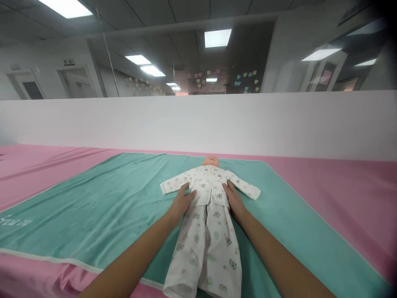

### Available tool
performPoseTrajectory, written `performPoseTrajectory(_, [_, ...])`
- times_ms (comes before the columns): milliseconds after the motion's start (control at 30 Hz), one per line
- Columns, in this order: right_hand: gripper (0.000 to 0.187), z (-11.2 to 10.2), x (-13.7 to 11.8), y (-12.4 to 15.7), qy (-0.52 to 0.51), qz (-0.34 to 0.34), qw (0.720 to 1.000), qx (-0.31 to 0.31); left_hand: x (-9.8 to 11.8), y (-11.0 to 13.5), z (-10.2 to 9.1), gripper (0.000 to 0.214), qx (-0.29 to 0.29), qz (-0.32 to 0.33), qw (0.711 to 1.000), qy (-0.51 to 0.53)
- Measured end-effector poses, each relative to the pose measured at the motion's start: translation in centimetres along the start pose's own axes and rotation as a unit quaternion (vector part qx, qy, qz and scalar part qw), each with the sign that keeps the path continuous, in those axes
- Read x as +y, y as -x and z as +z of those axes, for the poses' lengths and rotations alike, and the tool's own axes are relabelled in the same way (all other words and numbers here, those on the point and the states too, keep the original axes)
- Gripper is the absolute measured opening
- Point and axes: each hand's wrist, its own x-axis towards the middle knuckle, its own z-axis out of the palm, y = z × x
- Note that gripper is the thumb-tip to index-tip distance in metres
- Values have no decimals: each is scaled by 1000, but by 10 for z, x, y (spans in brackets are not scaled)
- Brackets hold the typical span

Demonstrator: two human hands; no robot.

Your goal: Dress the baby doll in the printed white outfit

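Observation:
A baby doll (211, 160) lies on its back, head at the far end, its face only partly visible. It wears a white long-sleeved top (200, 182) with small animal prints, sleeves spread to both sides. Matching white trousers (214, 244) stretch toward me, legs slightly apart. My left hand (182, 202) is closed on the left side of the doll's clothed torso, thumb on the top's front. On the opposite side, my right hand (235, 201) grips the torso near the waist, thumb also in front. Some fingers of both hands are hidden at the doll's sides.
Beneath the doll spreads a teal blanket (124, 198) with pale edging, over a pink cloth (341, 190). A low white wall (198, 124) runs along the far side. Above it, glass (186, 70) reflects ceiling lights and has heart-shaped stickers.

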Motion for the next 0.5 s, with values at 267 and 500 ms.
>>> performPoseTrajectory(267, [66, 19, -19, 51, 428, -292, 849, -101, -17, 86, 12, 78, -46, 159, 954, -249])
performPoseTrajectory(500, [55, 12, -40, 99, 422, -360, 802, -223, -46, 156, -3, 73, -120, 326, 829, -438])
